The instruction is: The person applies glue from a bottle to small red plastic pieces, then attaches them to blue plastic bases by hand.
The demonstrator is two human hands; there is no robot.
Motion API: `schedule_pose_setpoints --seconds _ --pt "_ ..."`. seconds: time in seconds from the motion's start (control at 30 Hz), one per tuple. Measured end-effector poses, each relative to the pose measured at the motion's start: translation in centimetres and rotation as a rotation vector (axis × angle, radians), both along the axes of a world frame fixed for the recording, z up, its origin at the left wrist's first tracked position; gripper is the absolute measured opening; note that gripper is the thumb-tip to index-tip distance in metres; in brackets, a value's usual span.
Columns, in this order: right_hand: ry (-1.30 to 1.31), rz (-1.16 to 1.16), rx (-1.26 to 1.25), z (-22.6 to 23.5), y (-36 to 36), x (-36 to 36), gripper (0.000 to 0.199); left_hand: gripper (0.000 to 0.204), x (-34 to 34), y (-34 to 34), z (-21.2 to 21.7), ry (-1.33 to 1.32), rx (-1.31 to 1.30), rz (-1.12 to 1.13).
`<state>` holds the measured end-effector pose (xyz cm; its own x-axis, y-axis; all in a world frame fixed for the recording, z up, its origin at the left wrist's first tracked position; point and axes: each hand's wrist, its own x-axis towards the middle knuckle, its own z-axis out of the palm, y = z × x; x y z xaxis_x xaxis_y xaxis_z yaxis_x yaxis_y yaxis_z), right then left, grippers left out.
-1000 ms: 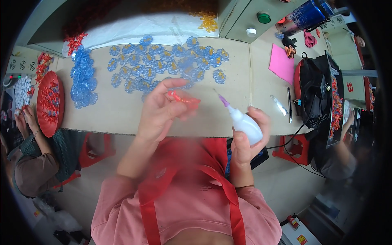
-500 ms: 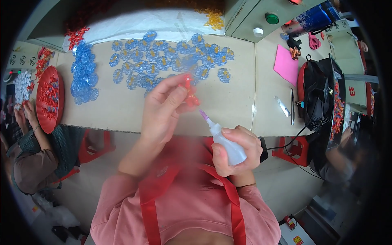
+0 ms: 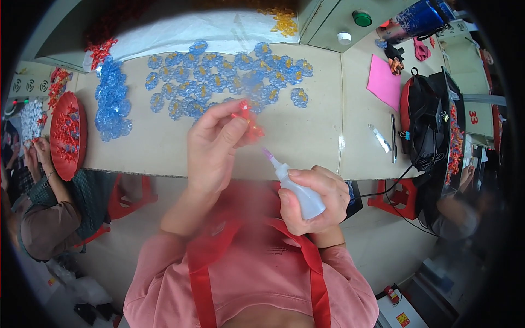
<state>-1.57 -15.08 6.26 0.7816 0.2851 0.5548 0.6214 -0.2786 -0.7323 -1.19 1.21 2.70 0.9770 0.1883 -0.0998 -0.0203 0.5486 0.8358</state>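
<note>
Between thumb and fingers, my left hand [image 3: 214, 136] pinches a small red translucent plastic piece [image 3: 254, 131] above the table's front part. A blurred patch partly hides its outline. My right hand [image 3: 322, 199] is wrapped round a whitish squeeze bottle [image 3: 304, 192] with a narrow purple tip [image 3: 267, 153]. That tip points up and left, just below the red piece, with a small gap between them. Beyond my hands, many blue clear flower-shaped pieces with yellow centres [image 3: 202, 72] lie spread over the table.
A pile of plain blue pieces [image 3: 113, 101] lies to the left, beside a red bowl [image 3: 82, 139] of red pieces. At right are a pink sheet [image 3: 384, 82], a pen [image 3: 394, 139] and a black bag [image 3: 425, 117]. A co-worker's hand [image 3: 44, 153] shows at far left.
The red piece in my left hand has tilted and shifted slightly left. The bottle in my right hand has moved a little left as well. Both grips stay the same.
</note>
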Motion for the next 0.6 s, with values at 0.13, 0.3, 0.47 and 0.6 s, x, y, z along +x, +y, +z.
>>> schedule_pose_setpoints --seconds 0.13,0.3,0.47,0.6 --pt "-0.011 -0.001 -0.005 -0.04 0.08 -0.03 0.034 0.023 -0.05 0.11 -0.04 -0.01 -0.003 -0.008" --pt "-0.004 0.005 -0.012 -0.22 -0.09 0.13 0.035 0.022 -0.02 -0.02 -0.21 -0.014 0.009 -0.011" --pt "-0.003 -0.024 0.02 -0.28 -0.35 0.03 0.035 0.027 0.26 -0.04 0.22 0.099 -0.078 -0.001" --pt "-0.025 -0.061 0.034 -0.69 -0.54 -0.03 0.034 0.032 0.58 0.18 0.5 0.19 -0.214 -0.063"
